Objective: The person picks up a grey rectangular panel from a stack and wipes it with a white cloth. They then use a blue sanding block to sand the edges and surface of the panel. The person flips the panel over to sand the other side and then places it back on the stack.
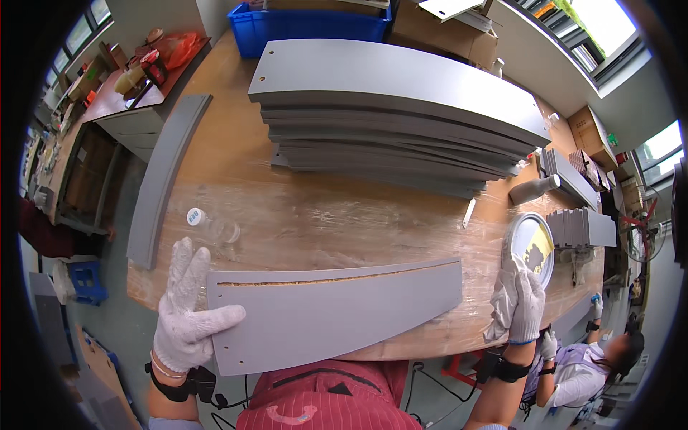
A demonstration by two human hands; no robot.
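A grey panel (pixel 337 315) with one curved edge and a rough brown slot lies along the table's front edge. My left hand (pixel 188 315), in a white knitted glove, rests at its left end with the fingers stretched out and the thumb on its face. My right hand (pixel 529 304), also gloved, is to the right of the panel and holds a crumpled whitish cloth (pixel 504 301). Its fingertips reach the near rim of a round lid (pixel 519 233) that carries grey and yellow material. Whether they dip into it cannot be made out.
A tall stack of grey panels (pixel 401 72) fills the table's far side. A clear bottle (pixel 215 226) lies at left near a narrow grey board (pixel 166 179). At right are a grey bottle (pixel 534 190) and small stacked boards (pixel 584 228). A co-worker (pixel 580 373) is at lower right.
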